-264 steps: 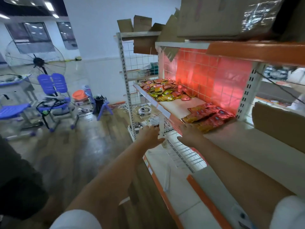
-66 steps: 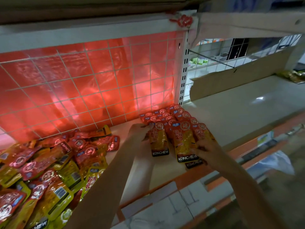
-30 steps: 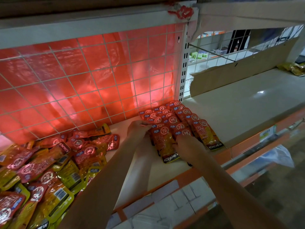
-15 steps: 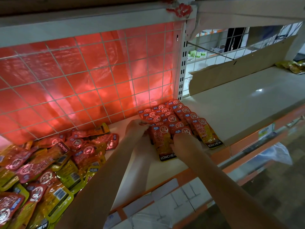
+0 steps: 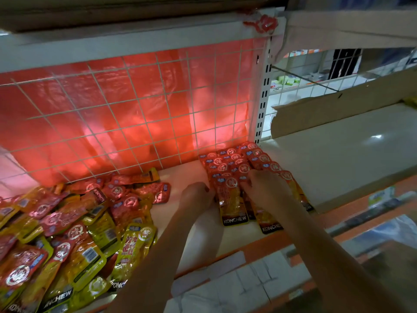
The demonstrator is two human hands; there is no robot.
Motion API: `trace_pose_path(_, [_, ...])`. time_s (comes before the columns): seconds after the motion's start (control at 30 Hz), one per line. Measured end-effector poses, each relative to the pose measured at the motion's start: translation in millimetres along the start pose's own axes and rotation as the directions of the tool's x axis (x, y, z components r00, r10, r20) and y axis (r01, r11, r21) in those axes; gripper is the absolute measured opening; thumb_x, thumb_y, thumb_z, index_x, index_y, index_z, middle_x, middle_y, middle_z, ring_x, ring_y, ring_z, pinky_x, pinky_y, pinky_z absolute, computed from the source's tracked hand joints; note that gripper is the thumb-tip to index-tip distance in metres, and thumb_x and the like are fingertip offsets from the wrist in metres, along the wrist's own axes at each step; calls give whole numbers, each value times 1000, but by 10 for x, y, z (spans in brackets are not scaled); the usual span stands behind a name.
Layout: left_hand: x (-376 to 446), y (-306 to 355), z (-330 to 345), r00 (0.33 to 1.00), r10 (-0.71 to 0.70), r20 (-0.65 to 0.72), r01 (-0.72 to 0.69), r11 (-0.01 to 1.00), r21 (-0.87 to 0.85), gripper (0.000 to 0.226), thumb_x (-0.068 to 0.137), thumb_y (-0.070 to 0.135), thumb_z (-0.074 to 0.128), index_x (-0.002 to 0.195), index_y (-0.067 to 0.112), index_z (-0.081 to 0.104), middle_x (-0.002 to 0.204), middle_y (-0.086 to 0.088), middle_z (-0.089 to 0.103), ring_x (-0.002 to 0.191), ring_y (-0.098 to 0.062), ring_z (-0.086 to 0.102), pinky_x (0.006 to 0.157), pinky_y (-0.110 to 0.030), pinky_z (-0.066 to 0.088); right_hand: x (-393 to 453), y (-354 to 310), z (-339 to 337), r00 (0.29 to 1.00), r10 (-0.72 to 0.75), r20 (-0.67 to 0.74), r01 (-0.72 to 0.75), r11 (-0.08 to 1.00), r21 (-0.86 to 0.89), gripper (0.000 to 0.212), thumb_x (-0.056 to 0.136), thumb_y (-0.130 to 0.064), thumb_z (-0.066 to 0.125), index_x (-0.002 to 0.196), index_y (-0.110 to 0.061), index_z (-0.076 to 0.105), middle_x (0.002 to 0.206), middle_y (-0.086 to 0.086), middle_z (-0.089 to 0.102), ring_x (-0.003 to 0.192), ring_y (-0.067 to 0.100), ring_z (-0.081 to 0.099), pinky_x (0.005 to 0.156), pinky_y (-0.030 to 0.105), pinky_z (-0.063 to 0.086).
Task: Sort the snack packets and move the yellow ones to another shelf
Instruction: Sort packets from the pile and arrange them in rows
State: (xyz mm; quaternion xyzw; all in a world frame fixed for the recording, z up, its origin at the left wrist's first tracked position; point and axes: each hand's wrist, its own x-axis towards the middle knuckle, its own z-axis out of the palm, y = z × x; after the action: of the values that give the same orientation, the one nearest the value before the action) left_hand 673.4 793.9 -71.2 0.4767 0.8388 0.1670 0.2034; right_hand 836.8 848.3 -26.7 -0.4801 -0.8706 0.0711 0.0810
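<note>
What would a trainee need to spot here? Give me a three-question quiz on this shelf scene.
1. True or false: both hands touch the tidy rows of red packets.
2. Where is the loose mixed pile: A) left of the left hand, B) right of the right hand, C) on the floor?
3. Fill in: behind the packets, a wire grid is backed by ____ plastic.

Key: 1 true; 2 A; 3 red.
</note>
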Motion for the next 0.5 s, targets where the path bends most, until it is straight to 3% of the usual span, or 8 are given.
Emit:
trace_pose_path(0.1, [-39, 63, 51, 1000, -4, -26, 6, 997, 77, 40, 98, 34, 37, 94, 6, 66, 100, -12, 66, 94, -27, 60, 77, -30, 45, 67, 19, 7, 1000, -26, 8, 26, 1000, 11, 33, 97, -40, 40, 104, -13, 56, 84, 3, 60, 77, 21, 58, 65, 28, 43])
trace_pose_path(0.4, [-109, 103, 69, 990, -92, -111, 106, 987, 120, 34, 98, 34, 38, 101, 11, 63, 104, -8, 65, 94, -23, 59, 75, -29, 44, 273, -27, -70, 989, -133, 61, 133, 991, -3, 28, 98, -34, 42, 102, -11, 56, 73, -3, 48, 74, 18, 53, 63, 28, 39])
trace_pose_path(0.5, [-184, -52, -116, 960, -129, -247, 178, 966, 189, 34, 97, 36, 40, 111, 13, 61, 108, -9, 64, 99, -27, 61, 81, -32, 50, 380, -232, -96, 962, -266, 65, 267, 964, -5, 29, 97, -34, 42, 113, -11, 51, 96, 4, 60, 91, 24, 58, 71, 31, 43])
